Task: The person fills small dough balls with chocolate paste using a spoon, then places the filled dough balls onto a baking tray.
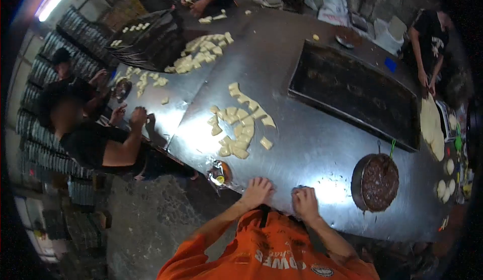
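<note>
My left hand (257, 192) rests on the near edge of the metal table (302, 139), its fingers stretched out and holding nothing. My right hand (305, 202) is at the same edge, a short way to the right, with its fingers curled in. A dark bit shows at its fingertips; what it is, if anything held, I cannot make out. Ahead of my left hand lie cut dough pieces (245, 131) in a curved cluster, with a strip of joined dough pieces (250, 105) beyond. Right of my right hand stands a round pan of brown filling (378, 182), a green-handled tool in it.
A long black tray (354, 94) lies on the right. A plastic-wrapped item (219, 174) sits by the left edge. More dough pieces (201, 51) and stacked trays (146, 41) are at the far left. Several people work around the table; a dough sheet (431, 126) lies far right.
</note>
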`<state>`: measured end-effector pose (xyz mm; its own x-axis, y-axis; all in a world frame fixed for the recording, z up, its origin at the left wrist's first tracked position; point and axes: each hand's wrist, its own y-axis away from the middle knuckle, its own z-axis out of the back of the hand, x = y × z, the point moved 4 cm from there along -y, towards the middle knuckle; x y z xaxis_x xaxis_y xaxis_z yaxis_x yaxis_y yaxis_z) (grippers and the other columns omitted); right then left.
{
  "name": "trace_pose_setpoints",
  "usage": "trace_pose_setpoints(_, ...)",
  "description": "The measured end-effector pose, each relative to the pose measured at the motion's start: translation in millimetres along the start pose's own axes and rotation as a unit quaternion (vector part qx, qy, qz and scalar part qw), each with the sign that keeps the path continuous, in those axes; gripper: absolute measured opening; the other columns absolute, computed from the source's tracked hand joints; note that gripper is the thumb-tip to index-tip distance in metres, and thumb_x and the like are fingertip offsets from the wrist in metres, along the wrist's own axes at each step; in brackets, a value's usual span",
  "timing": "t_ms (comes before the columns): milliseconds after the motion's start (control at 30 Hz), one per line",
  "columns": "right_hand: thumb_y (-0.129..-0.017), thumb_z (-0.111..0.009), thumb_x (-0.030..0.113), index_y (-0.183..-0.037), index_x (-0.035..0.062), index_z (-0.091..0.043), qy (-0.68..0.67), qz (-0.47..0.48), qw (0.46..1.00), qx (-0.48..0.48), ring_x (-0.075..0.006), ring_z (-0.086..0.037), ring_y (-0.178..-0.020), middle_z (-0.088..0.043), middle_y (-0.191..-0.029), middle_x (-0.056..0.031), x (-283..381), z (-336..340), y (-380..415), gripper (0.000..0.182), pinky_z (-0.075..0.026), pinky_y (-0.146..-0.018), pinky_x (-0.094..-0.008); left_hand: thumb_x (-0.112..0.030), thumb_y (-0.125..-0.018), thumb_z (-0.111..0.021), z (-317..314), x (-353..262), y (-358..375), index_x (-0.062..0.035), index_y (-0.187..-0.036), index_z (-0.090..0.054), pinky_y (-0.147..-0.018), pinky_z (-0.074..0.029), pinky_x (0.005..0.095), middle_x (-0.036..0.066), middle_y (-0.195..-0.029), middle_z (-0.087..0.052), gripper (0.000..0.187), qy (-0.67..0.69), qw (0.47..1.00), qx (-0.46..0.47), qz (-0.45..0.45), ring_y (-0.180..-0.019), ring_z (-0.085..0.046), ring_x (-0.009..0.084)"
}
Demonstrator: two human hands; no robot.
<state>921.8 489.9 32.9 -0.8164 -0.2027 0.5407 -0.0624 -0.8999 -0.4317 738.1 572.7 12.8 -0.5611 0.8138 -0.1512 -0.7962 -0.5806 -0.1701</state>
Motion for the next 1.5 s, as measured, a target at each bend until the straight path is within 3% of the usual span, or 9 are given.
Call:
trace_pose_setpoints(200, -0.090, -0.056, 0.007, -0.098, -0.0042, -0.057, 0.107, -0.080, 0.990, 0.033, -0.0407, -0.050, -0.090, -0.054, -0.098, -0.0223, -13.0, -36.7, -52.4, 0.014, -0.039, -0.087, -0.0502, -0.034, -0.092, -0.059, -31.7, 8.1, -69.6, -0.0039, -0.108, -0.057, -0.086, -0.041, 0.0495, 0.013, -0.111, -0.054, 0.033, -0.044, 0.977, -0.064, 0.200, -0.102, -0.049, 0.0357)
trace_pose_setpoints(367, -0.089, -0.056, 0.004, -0.094, -0.0060, -0.057, 0.057, 0.065, 0.996, 0.008, -0.0378, -0.051, -0.081, -0.052, -0.092, -0.0206, -18.4, -5.7, -6.7, 0.011, -0.042, -0.076, -0.0507, -0.032, -0.095, -0.054, -17.8, 18.3, -16.2, -0.0045, -0.105, -0.056, -0.086, -0.041, 0.0514, 0.016, -0.110, -0.055, 0.030, 0.026, 0.998, -0.048, 0.017, -0.102, -0.050, 0.0356)
trace_pose_setpoints(533, -0.090, -0.052, 0.007, -0.091, -0.0028, -0.056, 0.139, -0.062, 0.988, -0.034, -0.0370, -0.049, -0.088, -0.053, -0.092, -0.0193, -24.6, -15.9, -62.7, 0.011, -0.039, -0.080, -0.0486, -0.029, -0.095, -0.051, -47.7, 49.0, -80.8, -0.0042, -0.105, -0.056, -0.086, -0.042, 0.0502, 0.018, -0.109, -0.056, 0.027, -0.049, 0.972, -0.060, 0.221, -0.101, -0.051, 0.0358)
trace_pose_setpoints(600, -0.086, -0.055, 0.003, -0.097, -0.0036, -0.058, 0.134, 0.004, 0.987, 0.084, -0.0407, -0.049, -0.093, -0.053, -0.097, -0.0229, -1.4, -25.0, -38.5, 0.013, -0.040, -0.085, -0.0520, -0.028, -0.096, -0.051, -46.8, 0.6, -74.4, -0.0033, -0.107, -0.056, -0.088, -0.041, 0.0504, 0.018, -0.106, -0.055, 0.027, 0.056, 0.984, -0.067, 0.156, -0.103, -0.051, 0.0373)
trace_pose_setpoints(933, -0.085, -0.058, 0.002, -0.092, -0.0004, -0.057, 0.162, 0.006, 0.987, 0.016, -0.0384, -0.049, -0.085, -0.051, -0.086, -0.0208, -47.4, -53.7, -34.0, 0.007, -0.039, -0.077, -0.0515, -0.032, -0.094, -0.055, -54.8, 11.2, -78.7, -0.0077, -0.100, -0.057, -0.077, -0.044, 0.0473, 0.011, -0.100, -0.055, 0.025, -0.013, 0.987, -0.073, 0.144, -0.093, -0.051, 0.0315)
trace_pose_setpoints(1100, -0.086, -0.056, 0.004, -0.099, -0.0015, -0.062, 0.116, 0.093, 0.989, 0.023, -0.0381, -0.052, -0.082, -0.056, -0.094, -0.0199, -49.1, -9.2, -10.9, 0.015, -0.042, -0.077, -0.0527, -0.031, -0.092, -0.057, -21.8, 22.1, -32.8, -0.0081, -0.097, -0.059, -0.075, -0.043, 0.0486, 0.012, -0.097, -0.058, 0.023, 0.032, 0.990, -0.134, -0.010, -0.090, -0.053, 0.0323)
trace_pose_setpoints(1267, -0.087, -0.055, 0.007, -0.090, 0.0004, -0.061, 0.100, -0.056, 0.993, -0.036, -0.0356, -0.052, -0.085, -0.056, -0.090, -0.0178, -41.4, -22.7, -46.1, 0.009, -0.041, -0.078, -0.0501, -0.031, -0.091, -0.059, -38.8, 27.6, -89.2, -0.0099, -0.094, -0.060, -0.076, -0.043, 0.0480, 0.012, -0.094, -0.059, 0.022, 0.025, 0.969, -0.157, 0.188, -0.088, -0.054, 0.0319)
trace_pose_setpoints(1400, -0.086, -0.060, 0.011, -0.098, -0.0016, -0.061, 0.066, 0.071, 0.995, 0.005, -0.0366, -0.051, -0.090, -0.056, -0.091, -0.0161, -30.6, -29.2, -0.8, 0.017, -0.043, -0.081, -0.0484, -0.033, -0.092, -0.057, -62.8, -0.4, -28.8, -0.0075, -0.103, -0.060, -0.082, -0.042, 0.0505, 0.017, -0.103, -0.055, 0.028, 0.046, 0.993, -0.105, 0.022, -0.097, -0.052, 0.0378)
trace_pose_setpoints(1500, -0.086, -0.054, 0.006, -0.092, -0.0001, -0.061, 0.131, 0.011, 0.991, -0.003, -0.0362, -0.052, -0.087, -0.057, -0.092, -0.0175, -58.8, -6.9, -23.0, 0.011, -0.042, -0.079, -0.0481, -0.036, -0.094, -0.055, -40.0, 36.9, -43.1, -0.0111, -0.105, -0.060, -0.081, -0.040, 0.0517, 0.012, -0.105, -0.056, 0.027, -0.049, 0.989, -0.044, 0.129, -0.098, -0.051, 0.0346)
